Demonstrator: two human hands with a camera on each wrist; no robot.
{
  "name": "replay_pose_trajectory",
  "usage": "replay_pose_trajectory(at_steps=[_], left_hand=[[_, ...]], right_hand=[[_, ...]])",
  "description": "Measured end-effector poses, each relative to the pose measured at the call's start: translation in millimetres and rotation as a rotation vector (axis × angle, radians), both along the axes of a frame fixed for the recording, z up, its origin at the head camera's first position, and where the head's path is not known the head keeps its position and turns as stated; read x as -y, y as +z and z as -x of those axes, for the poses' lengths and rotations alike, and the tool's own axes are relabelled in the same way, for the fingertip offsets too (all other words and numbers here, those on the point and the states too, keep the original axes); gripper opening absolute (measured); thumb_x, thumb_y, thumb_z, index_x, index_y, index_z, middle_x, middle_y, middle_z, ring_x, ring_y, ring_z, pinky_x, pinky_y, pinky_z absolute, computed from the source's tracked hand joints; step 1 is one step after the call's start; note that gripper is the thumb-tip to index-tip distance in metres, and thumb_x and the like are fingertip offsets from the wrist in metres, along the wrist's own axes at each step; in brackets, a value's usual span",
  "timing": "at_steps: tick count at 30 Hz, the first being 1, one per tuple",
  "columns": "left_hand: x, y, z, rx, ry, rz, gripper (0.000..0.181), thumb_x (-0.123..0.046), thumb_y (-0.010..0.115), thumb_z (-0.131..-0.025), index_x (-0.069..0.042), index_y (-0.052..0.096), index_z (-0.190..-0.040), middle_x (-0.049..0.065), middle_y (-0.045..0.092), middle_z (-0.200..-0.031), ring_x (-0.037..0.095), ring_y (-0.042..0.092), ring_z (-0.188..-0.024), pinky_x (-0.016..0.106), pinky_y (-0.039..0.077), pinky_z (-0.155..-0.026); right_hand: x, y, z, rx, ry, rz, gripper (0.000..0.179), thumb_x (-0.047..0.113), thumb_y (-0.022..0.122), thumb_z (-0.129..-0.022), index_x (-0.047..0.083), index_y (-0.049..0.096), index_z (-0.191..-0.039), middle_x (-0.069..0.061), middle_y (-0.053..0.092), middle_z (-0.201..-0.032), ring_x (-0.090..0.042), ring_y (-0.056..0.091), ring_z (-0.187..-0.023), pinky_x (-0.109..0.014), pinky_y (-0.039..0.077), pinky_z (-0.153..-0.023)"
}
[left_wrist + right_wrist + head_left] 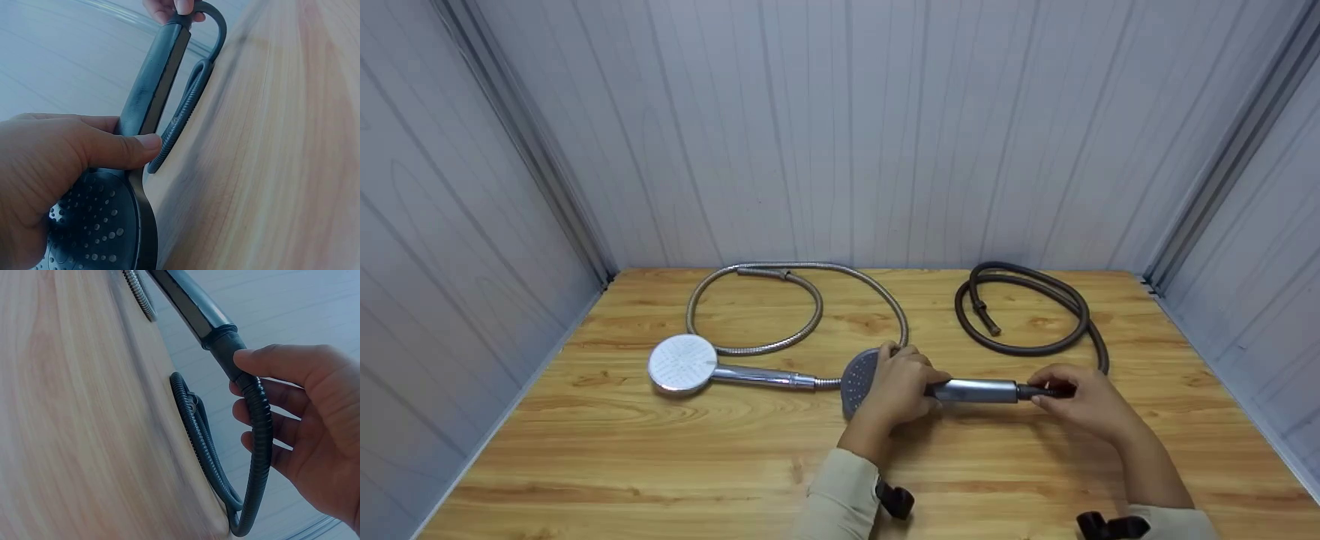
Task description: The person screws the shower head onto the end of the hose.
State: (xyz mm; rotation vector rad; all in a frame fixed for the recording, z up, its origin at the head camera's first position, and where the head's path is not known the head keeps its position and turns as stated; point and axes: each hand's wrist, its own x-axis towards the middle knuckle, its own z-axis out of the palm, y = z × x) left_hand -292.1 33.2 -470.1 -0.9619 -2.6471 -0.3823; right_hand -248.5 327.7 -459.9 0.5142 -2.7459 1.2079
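My left hand (901, 382) grips a dark grey shower head (107, 219) near where its face meets the handle, thumb across the handle's edge in the left wrist view. The handle (976, 391) points right and has a silvery side. At its end, my right hand (1084, 397) pinches the dark connector (228, 351) of a black ribbed hose (260, 422) between thumb and fingers. In the right wrist view the connector sits against the handle's end, in line with it. From there the hose bends back into a loop (1020, 351) on the table.
A chrome shower head (682, 364) with a white face lies at the left on the wooden table (697, 465). Its silver hose (802, 334) coils behind it and runs close to the dark head. Pale panel walls (810, 135) enclose the back and sides.
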Motion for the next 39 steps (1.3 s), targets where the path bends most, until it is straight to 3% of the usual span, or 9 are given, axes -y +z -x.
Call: replay_pose_trajectory(at_steps=[16,39], left_hand=[[-0.2,-2.9,1.7,-0.020,-0.002,0.002,0.036,-0.035,0.086,-0.071,-0.035,0.077,-0.106,-0.013,0.069,-0.090,0.009,0.054,-0.090,0.045,0.032,-0.098],[-1.3,-1.0,0.8,0.023,0.010,0.018,0.039,-0.035,0.085,-0.072,-0.034,0.075,-0.110,-0.014,0.070,-0.092,0.009,0.053,-0.092,0.045,0.030,-0.101]], right_hand=[[-1.1,1.0,-0.1,0.021,0.008,-0.031,0.019,0.023,0.069,-0.091,0.012,0.073,-0.106,-0.001,0.070,-0.102,-0.012,0.062,-0.088,-0.026,0.051,-0.074],[-0.3,4.7,-0.8,0.058,0.006,-0.074,0.024,0.026,0.064,-0.095,0.009,0.072,-0.111,-0.004,0.069,-0.105,-0.013,0.061,-0.090,-0.027,0.050,-0.074]])
